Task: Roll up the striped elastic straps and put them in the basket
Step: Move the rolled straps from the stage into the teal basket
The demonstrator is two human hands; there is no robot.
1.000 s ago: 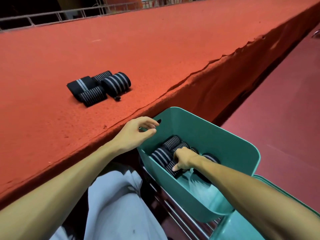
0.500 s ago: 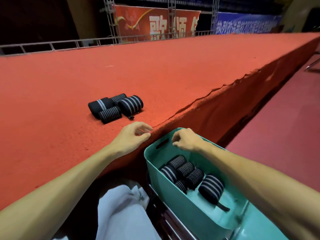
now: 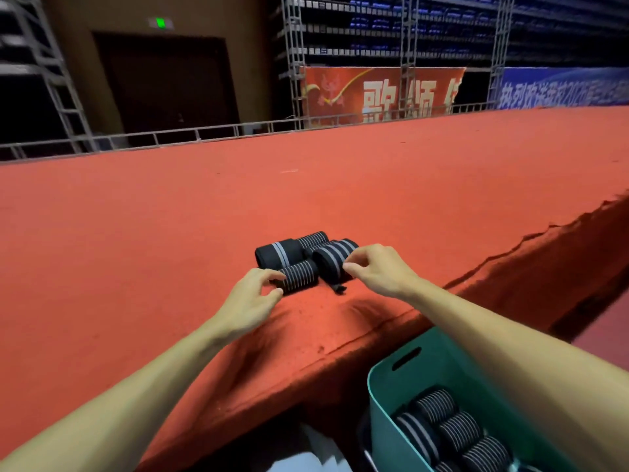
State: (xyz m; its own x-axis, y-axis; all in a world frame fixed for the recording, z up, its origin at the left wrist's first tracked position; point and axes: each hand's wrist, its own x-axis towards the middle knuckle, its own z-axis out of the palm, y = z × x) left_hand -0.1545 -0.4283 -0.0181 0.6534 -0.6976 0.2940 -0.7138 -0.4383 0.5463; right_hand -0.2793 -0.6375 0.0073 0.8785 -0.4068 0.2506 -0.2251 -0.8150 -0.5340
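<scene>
Several rolled black straps with grey stripes lie in a cluster on the red carpeted stage. My left hand is at the near-left roll, thumb and fingers spread apart beside its end without gripping it. My right hand hovers at the right roll, fingertips loosely curled against its side, holding nothing. A loose strap end sticks out under that roll. The teal basket sits below the stage edge at lower right, with several rolled straps inside; my right forearm hides its far side.
The stage edge runs diagonally between the rolls and the basket. A metal railing and truss stand at the far side of the stage. White cloth shows below, left of the basket.
Both hands moved forward from the basket and stage edge to the rolls on the carpet. The view tilted up, so the basket now sits low in the frame.
</scene>
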